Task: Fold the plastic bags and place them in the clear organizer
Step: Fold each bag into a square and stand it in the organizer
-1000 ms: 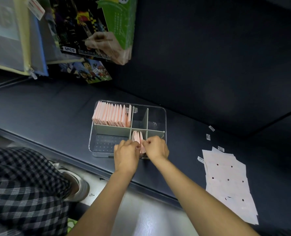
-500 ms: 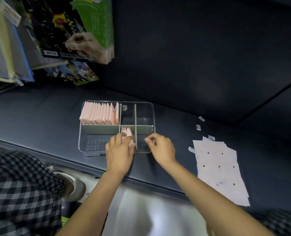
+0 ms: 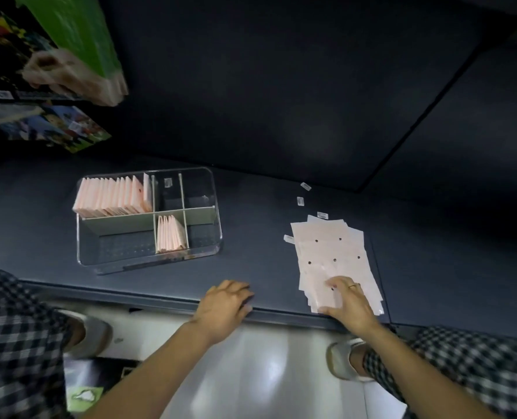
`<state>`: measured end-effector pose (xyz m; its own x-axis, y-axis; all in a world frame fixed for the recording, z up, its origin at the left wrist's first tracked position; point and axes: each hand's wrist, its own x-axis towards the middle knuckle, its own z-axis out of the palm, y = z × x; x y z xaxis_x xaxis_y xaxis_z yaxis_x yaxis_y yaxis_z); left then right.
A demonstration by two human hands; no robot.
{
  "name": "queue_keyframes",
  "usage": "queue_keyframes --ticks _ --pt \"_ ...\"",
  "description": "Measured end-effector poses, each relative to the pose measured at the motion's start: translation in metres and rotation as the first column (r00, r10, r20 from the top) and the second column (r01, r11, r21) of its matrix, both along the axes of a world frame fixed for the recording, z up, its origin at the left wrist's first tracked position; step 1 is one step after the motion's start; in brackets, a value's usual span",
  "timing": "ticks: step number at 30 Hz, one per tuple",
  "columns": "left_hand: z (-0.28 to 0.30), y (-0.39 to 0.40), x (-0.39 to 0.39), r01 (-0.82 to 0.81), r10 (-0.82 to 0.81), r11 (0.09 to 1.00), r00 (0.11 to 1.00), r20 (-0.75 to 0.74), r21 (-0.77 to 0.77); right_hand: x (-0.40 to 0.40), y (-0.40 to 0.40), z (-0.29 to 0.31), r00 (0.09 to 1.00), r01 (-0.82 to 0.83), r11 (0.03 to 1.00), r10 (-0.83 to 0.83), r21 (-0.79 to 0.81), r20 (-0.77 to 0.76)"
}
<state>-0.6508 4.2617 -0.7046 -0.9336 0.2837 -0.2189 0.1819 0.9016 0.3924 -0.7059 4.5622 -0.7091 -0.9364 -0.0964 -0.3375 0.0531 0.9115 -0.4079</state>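
- Clear organizer (image 3: 202,258) sits on the dark table (image 3: 266,267), left of centre, near the front edge but not touching it.
- Organizer's back-left compartment: packed w/ a row of folded pink bags (image 3: 112,196), standing on edge, leaning slightly.
- Front-middle compartment: a smaller bunch of folded bags (image 3: 169,235), upright, fanned a bit, up against the left divider.
- Front-left, front-right & both back-right compartments hold no bags; a small label shows on the back wall of one back compartment.
- Stack of flat unfolded bags (image 3: 331,255) lies toward the table's front-right, loosely skewed, reaching right to the front edge; small dark dots show on the sheets. Well apart from the organizer.
- Right hand (image 3: 346,300) rests on the near end of that stack, fingers spread & lightly bent, fingertips pressing the top sheet; no pinch visible. Ring on one finger.
- Left hand (image 3: 225,303) at the front edge between organizer & stack, palm down, fingers loosely together and relaxed, holding nothing; fingertips on the table top.
- A few small paper tabs (image 3: 300,201) scattered on the table behind the stack, one just beside its left edge.
- Colourful packages (image 3: 54,128) hang/stand at the back-left, above the table; blurred, print not readable.
- Checked trouser legs & pale shoes below the front edge, glossy floor between them.
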Motion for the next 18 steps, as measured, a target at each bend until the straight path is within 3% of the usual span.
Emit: queue_keyframes --ticks 2,6,8,14,15,18 --pt "-0.006 0.0 0.004 0.011 -0.009 1.0 0.998 0.062 -0.025 0.003 0.005 -0.009 0.998 0.003 0.999 -0.006 -0.048 -0.057" --pt "-0.01 -0.001 0.007 0.017 -0.015 1.0 0.996 0.093 -0.018 0.003 0.002 -0.013 0.977 0.167 0.946 -0.198 -0.278 -0.086" --pt "-0.008 0.0 0.007 0.005 -0.005 1.0 0.995 0.105 0.004 0.001 0.001 -0.009 0.976 0.171 0.946 -0.202 -0.274 -0.087" --pt "0.009 0.016 -0.002 -0.008 -0.001 0.988 0.999 0.054 0.152 -0.017 -0.038 0.025 0.981 -0.124 0.983 0.102 -0.133 -0.165" --pt "0.012 0.019 -0.005 -0.007 0.002 0.983 1.0 0.026 0.186 -0.019 -0.05 0.032 0.979 -0.169 0.975 0.149 -0.146 -0.14" --pt "0.019 0.027 -0.01 -0.03 0.04 0.954 0.999 -0.028 0.299 -0.017 -0.081 0.05 0.977 -0.186 0.907 0.213 -0.379 0.03"
